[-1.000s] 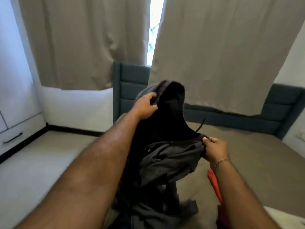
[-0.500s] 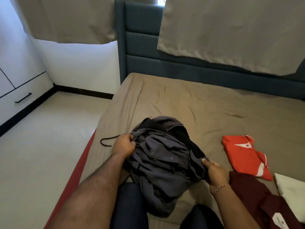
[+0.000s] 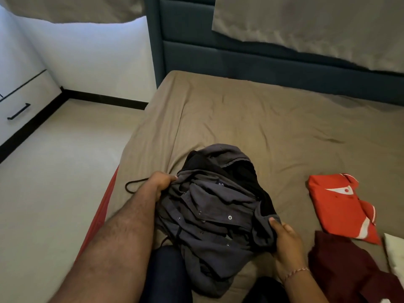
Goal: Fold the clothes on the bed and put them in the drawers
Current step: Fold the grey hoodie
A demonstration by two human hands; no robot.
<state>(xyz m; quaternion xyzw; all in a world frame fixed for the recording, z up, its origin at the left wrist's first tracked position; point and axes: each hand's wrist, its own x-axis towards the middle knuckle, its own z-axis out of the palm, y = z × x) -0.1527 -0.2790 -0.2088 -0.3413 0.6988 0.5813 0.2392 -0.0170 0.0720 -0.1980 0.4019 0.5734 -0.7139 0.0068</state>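
A dark grey hooded jacket (image 3: 215,215) with snap buttons lies bunched on the brown bed sheet (image 3: 251,119), its black-lined hood toward the headboard. My left hand (image 3: 160,184) grips the jacket's left edge, beside a loose black drawstring (image 3: 133,184). My right hand (image 3: 284,239) pinches the jacket's right edge between thumb and fingers. A folded red shirt (image 3: 341,206) lies to the right. A maroon garment (image 3: 349,270) sits crumpled at the lower right. A white drawer front (image 3: 24,101) with a black handle is at the far left.
A teal padded headboard (image 3: 240,55) runs behind the bed, with beige curtains (image 3: 306,22) hanging over it. Pale floor (image 3: 54,182) lies between bed and drawers. A white cloth (image 3: 395,252) peeks in at the right edge. My legs in dark trousers (image 3: 166,274) are at the bed's front.
A second ago both hands held the jacket up in the air. It has been lowered onto the sheet, and the hands keep their hold on its left and right edges.
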